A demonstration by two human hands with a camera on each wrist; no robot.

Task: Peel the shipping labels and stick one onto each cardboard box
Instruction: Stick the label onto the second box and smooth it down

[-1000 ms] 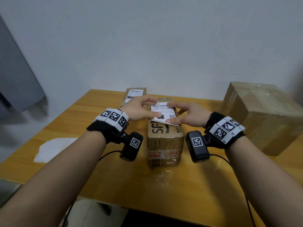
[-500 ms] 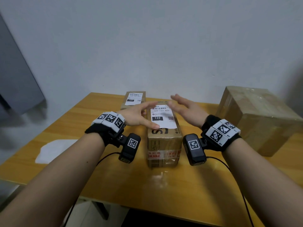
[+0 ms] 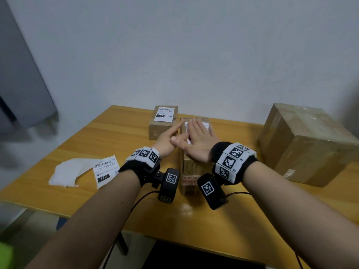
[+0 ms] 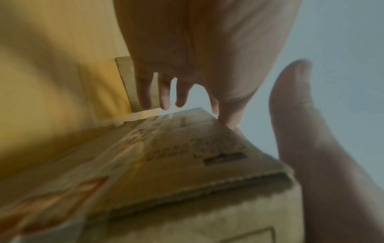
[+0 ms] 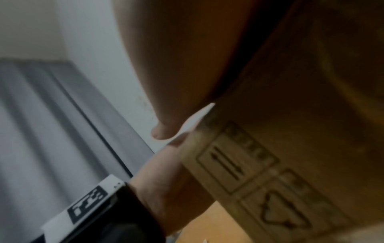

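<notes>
On narrow box (image 3: 191, 167), long axis toward wall: right hand (image 3: 196, 140), flat.

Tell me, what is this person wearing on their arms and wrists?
Bare forearms, no sleeves. Each wrist carries a black band with white squares bearing black square-code markers. A black camera block with its own marker hangs under each wrist, trailing a thin black cable.

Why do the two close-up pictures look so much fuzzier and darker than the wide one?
Head view: evenly lit, fairly sharp, lines bowed by the wide lens. Left wrist view: the left hand and middle box are smeared soft. Right wrist view: the right hand looms dark, shadowing the cardboard.
</notes>
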